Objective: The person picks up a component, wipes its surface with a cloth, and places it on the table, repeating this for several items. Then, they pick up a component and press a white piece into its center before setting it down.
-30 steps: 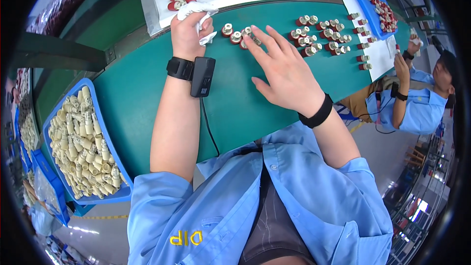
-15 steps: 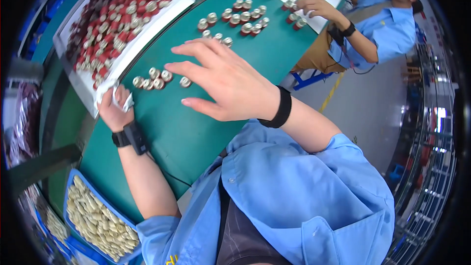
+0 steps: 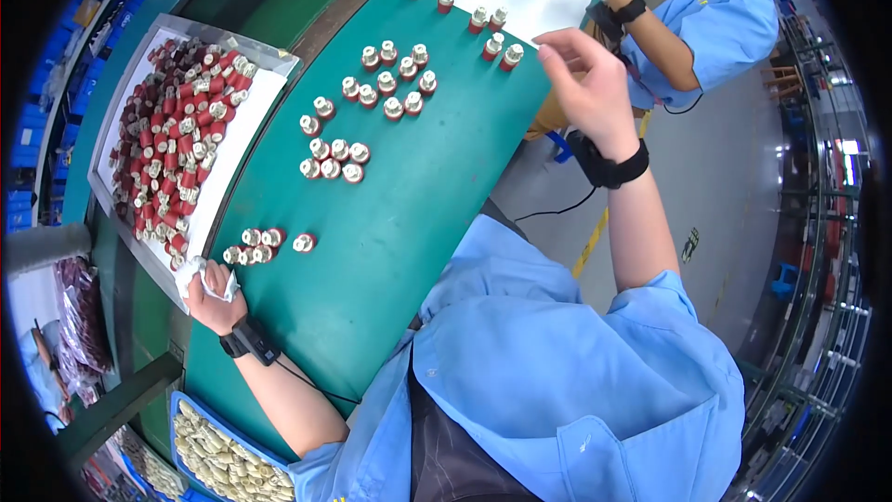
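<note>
Your left hand (image 3: pixel 212 286) clutches a white cloth (image 3: pixel 197 271); your right hand (image 3: pixel 590 84), fingers loosely spread and empty, hovers over the red-and-silver caps (image 3: pixel 502 48); a careless sweep could topple them off the green surface (image 3: pixel 409 223).

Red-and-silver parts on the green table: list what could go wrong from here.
1. The right hand is lifted by the far pair of red-and-silver parts; a careless sweep could topple them or mix them with the co-worker's row on the white sheet.
2. The small group beside the left hand, which grips a white cloth, could be knocked over if that hand drags.
3. The tray is heaped; parts might spill.
</note>
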Action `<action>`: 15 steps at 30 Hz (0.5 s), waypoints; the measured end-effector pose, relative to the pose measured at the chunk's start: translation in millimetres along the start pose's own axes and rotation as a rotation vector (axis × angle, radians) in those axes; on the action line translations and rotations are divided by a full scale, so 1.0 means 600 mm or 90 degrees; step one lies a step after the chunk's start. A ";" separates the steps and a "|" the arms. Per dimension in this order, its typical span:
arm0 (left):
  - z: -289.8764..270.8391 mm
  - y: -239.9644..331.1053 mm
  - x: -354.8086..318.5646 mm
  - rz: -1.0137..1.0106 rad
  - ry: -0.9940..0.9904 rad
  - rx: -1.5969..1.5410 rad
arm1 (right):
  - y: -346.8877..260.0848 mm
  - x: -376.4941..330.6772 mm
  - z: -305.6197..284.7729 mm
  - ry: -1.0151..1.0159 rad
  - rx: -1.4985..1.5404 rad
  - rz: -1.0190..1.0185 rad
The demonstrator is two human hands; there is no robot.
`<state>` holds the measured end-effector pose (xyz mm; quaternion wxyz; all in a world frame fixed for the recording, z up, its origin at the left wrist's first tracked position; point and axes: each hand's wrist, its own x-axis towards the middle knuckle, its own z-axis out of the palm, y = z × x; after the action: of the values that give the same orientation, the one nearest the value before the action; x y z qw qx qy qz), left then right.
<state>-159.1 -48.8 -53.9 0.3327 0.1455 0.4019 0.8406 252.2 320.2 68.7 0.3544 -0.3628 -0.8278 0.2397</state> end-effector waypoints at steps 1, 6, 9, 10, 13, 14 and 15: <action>0.006 0.000 0.003 0.001 -0.004 0.003 | 0.026 0.013 -0.007 0.012 0.010 0.084; 0.027 0.000 -0.002 0.015 -0.003 0.046 | 0.162 0.104 -0.012 -0.013 0.015 0.152; 0.027 0.003 -0.004 0.017 -0.017 0.063 | 0.195 0.161 -0.001 -0.101 0.060 0.256; 0.020 0.001 -0.004 0.019 -0.017 0.064 | 0.207 0.182 0.005 -0.103 0.063 0.254; 0.017 0.000 -0.003 0.026 -0.014 0.068 | 0.235 0.235 0.029 -0.131 0.012 0.249; 0.026 0.000 -0.006 0.025 0.006 0.071 | 0.237 0.245 0.034 -0.133 0.015 0.247; 0.035 -0.002 -0.008 0.024 0.027 0.073 | 0.239 0.255 0.037 -0.159 -0.048 0.147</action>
<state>-144.6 -39.5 -41.3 0.2995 0.1541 0.4535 0.8252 222.5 523.9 24.0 0.2048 -0.4359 -0.8267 0.2910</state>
